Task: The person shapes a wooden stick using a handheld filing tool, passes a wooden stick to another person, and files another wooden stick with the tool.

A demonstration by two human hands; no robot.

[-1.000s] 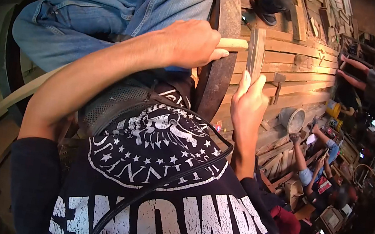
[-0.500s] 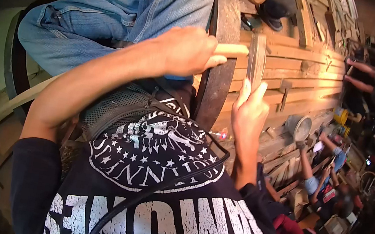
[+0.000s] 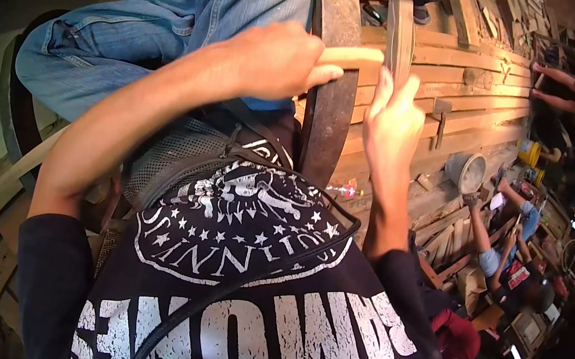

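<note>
My left hand [image 3: 279,59] is closed around a pale wooden stick [image 3: 354,57], with a length of it sticking out to the right of the fingers. Its far end meets a flat, narrow wooden strip [image 3: 400,37], greyish brown with darker lines along it. Whether the two press together I cannot tell. The strip stands lengthwise in my right hand [image 3: 395,117], thumb and fingers gripping its near end. Just beneath the stick runs the curved dark edge of a thick wooden piece [image 3: 331,97], beside my jeans-covered leg [image 3: 177,22].
Planks [image 3: 466,80] form a platform on the right, with a hammer [image 3: 441,121] lying on it. A bucket [image 3: 465,173] stands farther right. Several other people sit or stand among wood scraps. A black cord [image 3: 242,280] crosses my shirt.
My right hand and the wooden strip have moved up the picture, away from my body, sliding past the stick's end. My left hand has shifted slightly up and left.
</note>
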